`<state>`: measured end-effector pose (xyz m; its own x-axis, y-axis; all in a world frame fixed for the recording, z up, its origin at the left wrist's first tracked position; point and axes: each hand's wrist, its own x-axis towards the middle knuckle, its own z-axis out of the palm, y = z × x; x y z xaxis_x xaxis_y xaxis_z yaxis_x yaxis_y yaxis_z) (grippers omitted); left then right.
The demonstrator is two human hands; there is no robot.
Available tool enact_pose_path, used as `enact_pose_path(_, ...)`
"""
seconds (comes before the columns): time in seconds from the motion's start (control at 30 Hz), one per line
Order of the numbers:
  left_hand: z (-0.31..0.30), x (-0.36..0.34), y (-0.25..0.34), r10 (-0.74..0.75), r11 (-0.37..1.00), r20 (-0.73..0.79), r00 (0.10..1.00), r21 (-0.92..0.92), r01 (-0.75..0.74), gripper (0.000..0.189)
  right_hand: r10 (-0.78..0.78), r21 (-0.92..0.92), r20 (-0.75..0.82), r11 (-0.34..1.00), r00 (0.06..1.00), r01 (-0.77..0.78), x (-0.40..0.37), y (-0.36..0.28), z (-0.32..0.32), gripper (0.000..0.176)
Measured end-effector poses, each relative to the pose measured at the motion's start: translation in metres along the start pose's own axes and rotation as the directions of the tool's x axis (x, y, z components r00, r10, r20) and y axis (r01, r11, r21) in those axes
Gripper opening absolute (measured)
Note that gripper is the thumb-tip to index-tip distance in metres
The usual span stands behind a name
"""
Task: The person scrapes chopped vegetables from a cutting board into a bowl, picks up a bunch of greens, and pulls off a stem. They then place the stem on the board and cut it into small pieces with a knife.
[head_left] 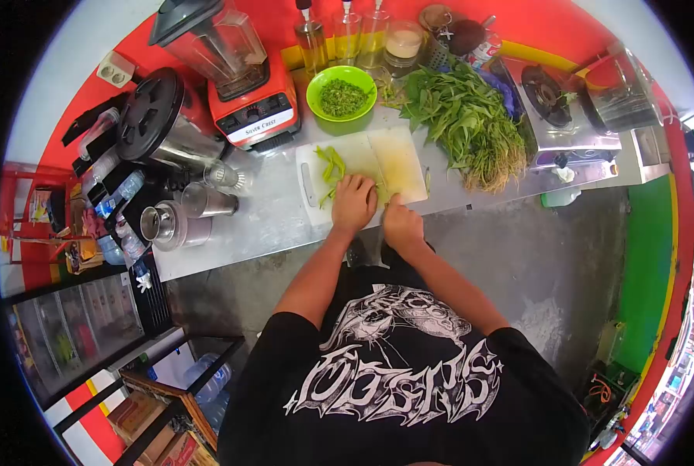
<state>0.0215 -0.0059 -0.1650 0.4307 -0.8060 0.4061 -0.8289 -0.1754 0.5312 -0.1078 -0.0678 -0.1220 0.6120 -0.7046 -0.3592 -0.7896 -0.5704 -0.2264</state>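
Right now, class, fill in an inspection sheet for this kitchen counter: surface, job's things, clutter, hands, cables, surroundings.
Surface: metal counter, crowded along the wall.
Job's things: white cutting board carrying cut green stems; green bowl of chopped greens behind it; heap of leafy greens to its right.
Clutter: red blender, metal shaker cups, bottles.
Hands: left hand presses on stems on the board; right hand closed at the board's near edge, what it holds is hidden.
Cables: none seen on the counter; an orange tangle on the floor may be cable.
Surroundings: red wall, gas stove with pot, grey floor.
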Motion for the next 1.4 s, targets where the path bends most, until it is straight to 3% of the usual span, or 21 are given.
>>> enact_pose_path(0.1,-0.001,-0.001,0.001,-0.015,0.999,-0.003,1.000,-0.040,0.015,0.012,-0.067,0.023,-0.080,0.997,0.995,0.069,0.017,0.002,0.002,0.024)
enact_pose_path(0.2,0.001,-0.001,-0.001,0.006,0.996,-0.039,0.999,-0.088,-0.009,0.012,-0.052,0.058,-0.016,0.997,0.999,0.053,0.012,0.000,-0.014,0.025)
enact_pose_path(0.43,-0.002,0.000,-0.002,0.009,0.996,-0.031,0.999,-0.083,-0.012,0.013,0.024,0.086,-0.023,0.996,0.999,-0.021,0.013,-0.007,-0.002,0.025)
enact_pose_path(0.5,-0.001,-0.003,-0.002,0.012,0.995,-0.027,1.000,-0.102,-0.015,0.013,-0.075,0.055,-0.027,0.996,0.997,0.077,0.024,-0.002,-0.004,0.024)
enact_pose_path(0.7,-0.003,-0.002,-0.001,0.010,0.995,-0.022,1.000,-0.103,-0.012,0.013,0.056,0.107,-0.045,0.993,0.997,-0.051,0.007,-0.011,0.002,0.021)
enact_pose_path(0.83,-0.005,-0.002,0.000,0.004,0.993,0.007,1.000,-0.114,-0.003,0.013,0.047,0.152,-0.052,0.988,0.998,-0.038,0.019,-0.008,0.003,0.021)
enact_pose_path(0.9,-0.005,-0.002,-0.001,0.010,0.992,-0.013,1.000,-0.129,-0.012,0.013,-0.105,0.067,-0.102,0.991,0.989,0.112,0.025,-0.004,0.000,0.030)
enact_pose_path(1.13,-0.003,-0.002,-0.003,0.020,0.996,-0.001,1.000,-0.090,-0.020,0.014,0.051,0.147,-0.038,0.988,0.998,-0.045,0.015,-0.014,0.006,0.027)
enact_pose_path(1.23,-0.004,-0.003,-0.001,0.011,0.997,0.013,1.000,-0.074,-0.010,0.013,-0.073,0.079,-0.019,0.994,0.997,0.074,0.022,-0.016,-0.010,0.026)
enact_pose_path(1.4,-0.007,-0.002,-0.001,0.000,0.994,0.020,1.000,-0.111,0.003,0.014,0.005,0.079,0.016,0.997,1.000,-0.006,0.016,-0.021,-0.005,0.032)
